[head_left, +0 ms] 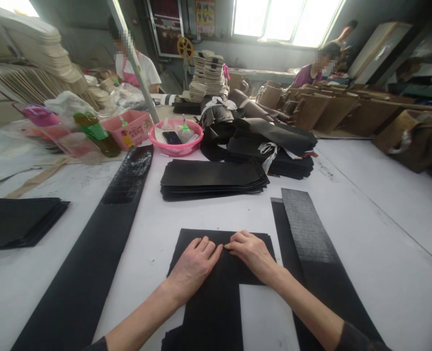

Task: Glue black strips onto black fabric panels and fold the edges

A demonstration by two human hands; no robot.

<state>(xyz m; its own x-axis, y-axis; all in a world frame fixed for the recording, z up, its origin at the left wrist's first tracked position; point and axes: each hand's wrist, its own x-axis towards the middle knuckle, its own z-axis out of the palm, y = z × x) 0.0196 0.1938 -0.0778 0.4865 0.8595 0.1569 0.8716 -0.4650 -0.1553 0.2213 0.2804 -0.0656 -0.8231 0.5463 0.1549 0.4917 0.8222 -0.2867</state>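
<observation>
In front of me a black rectangular sheet lies flat, crosswise on the white table. A long black strip runs from the near edge up over its middle. My left hand has its fingers curled, with thumb and forefinger closed at the strip's far end. Close beside it, fingertips almost touching, my right hand is closed in a like pinch on the same end. The exact edge between the fingertips is hidden.
Long black strips lie left and right, partly shiny. Beyond are a stack of black pieces, tied black bundles, a pink basin with a phone, and a pink box. Co-workers sit behind, near brown bags.
</observation>
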